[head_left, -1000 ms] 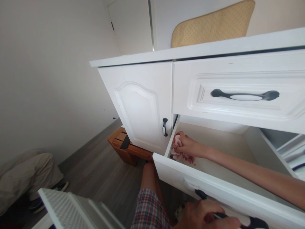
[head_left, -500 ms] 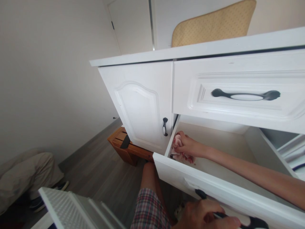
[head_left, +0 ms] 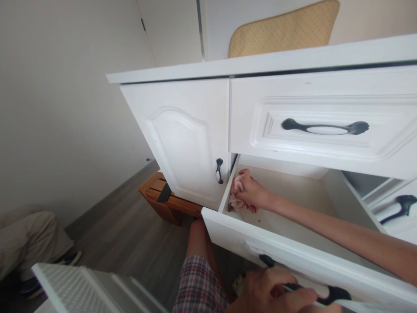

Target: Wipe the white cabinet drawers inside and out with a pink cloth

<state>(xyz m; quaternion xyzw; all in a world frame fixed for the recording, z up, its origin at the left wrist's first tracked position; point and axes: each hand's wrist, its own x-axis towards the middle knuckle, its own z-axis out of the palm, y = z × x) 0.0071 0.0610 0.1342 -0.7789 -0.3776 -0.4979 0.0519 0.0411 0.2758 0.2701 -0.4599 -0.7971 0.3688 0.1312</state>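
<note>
My right hand [head_left: 256, 191] reaches into the pulled-out drawer [head_left: 293, 245], its arm coming in from the right. Its fingers are bunched round a crumpled pink-and-white cloth [head_left: 237, 186], pressed against the drawer's inner left wall near the front corner. Below, at the drawer's outer front, my left hand [head_left: 276, 290] is wrapped round the dark drawer handle [head_left: 335, 294]; part of that handle is covered by the fingers. A small brown speck [head_left: 259, 221] lies on the drawer's pale bottom.
The white cabinet has a closed door [head_left: 182, 143] and a closed upper drawer [head_left: 322, 113]. A yellow chair back [head_left: 283, 32] rises behind it. A wooden stool-like piece [head_left: 169, 200] stands below left. A white slatted panel [head_left: 87, 287] and another person's legs [head_left: 32, 243] are lower left.
The view has shifted slightly, so the cabinet sits further left and more of its right side shows. My right hand stays on the cloth in the same corner; my left hand keeps the handle.
</note>
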